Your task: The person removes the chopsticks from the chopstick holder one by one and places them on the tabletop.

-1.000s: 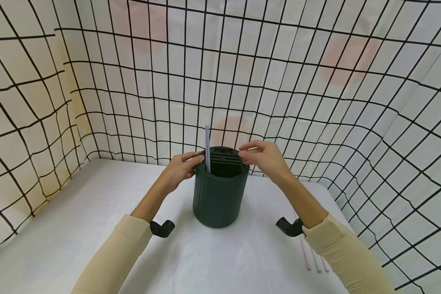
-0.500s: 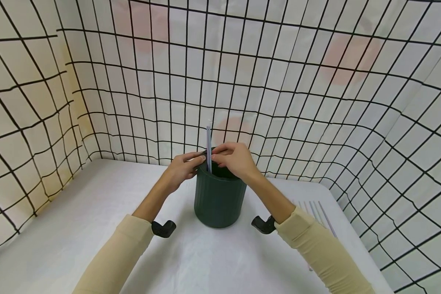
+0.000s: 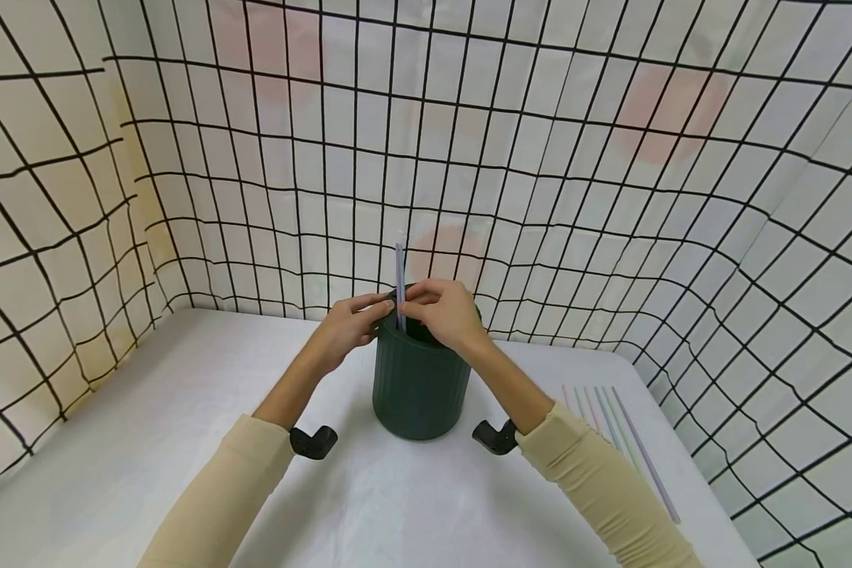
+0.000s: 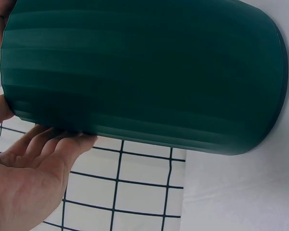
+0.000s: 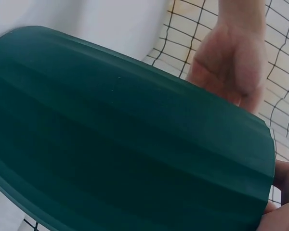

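A dark green ribbed bin [image 3: 420, 394] stands upright on the white table. Pale lilac straws [image 3: 400, 268] rise from its left side, their lower ends hidden inside. My left hand [image 3: 345, 330] grips the bin's left rim, thumb on the edge and fingers along the outer wall. My right hand [image 3: 449, 315] reaches over the mouth and pinches the straws near the rim, its thumb in front of them. Ribbed bin wall [image 4: 144, 72] fills most of the left wrist view. In the right wrist view only a bit of my right hand [image 5: 284, 211] shows.
Several pastel straws [image 3: 642, 450] lie side by side on the table [image 3: 397, 505] at the right, partly behind my right sleeve. Black wire mesh [image 3: 355, 181] encloses the table's back and sides. A black wrist mount [image 3: 495, 436] sits on each forearm.
My right hand has moved left from the bin's right rim to the straws, and its fingers now pinch them. The left hand keeps its place on the left rim.
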Motion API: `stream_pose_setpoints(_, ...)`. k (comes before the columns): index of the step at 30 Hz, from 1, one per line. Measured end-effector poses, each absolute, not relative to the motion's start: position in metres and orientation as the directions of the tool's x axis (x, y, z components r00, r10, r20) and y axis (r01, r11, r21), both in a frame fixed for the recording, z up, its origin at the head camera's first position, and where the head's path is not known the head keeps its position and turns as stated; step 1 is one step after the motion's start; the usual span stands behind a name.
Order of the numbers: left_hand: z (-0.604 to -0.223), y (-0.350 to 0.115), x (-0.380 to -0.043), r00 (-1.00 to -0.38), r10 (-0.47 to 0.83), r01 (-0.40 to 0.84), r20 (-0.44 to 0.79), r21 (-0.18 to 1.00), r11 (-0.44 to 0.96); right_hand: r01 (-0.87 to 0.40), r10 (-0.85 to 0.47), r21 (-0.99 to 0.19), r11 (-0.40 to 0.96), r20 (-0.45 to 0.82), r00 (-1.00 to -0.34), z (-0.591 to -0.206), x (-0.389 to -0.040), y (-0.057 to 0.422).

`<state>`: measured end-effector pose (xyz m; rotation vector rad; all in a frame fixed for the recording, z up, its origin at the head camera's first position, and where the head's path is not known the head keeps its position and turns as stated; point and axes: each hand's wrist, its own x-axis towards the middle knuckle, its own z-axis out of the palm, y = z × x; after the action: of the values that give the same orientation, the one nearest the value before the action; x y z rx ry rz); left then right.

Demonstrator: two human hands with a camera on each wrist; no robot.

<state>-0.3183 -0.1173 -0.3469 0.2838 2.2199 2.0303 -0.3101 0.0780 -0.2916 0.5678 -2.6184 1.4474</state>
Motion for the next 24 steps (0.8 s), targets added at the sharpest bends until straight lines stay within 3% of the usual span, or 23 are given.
stream_pose_setpoints(10,-0.347,-0.116,-0.317,-0.975,0.215,0.070,0.048,0.993,0.093,-0.358,-0.263,-0.870,0.339,0.278,-0.924,-0.275,-0.310,0.089)
stream_pose_setpoints(24,-0.347,-0.117,-0.316,-0.977,0.209,0.062,0.039,0.992,0.106,-0.391,-0.114,-0.907,0.155,0.376,-0.919,-0.191,-0.288,0.132)
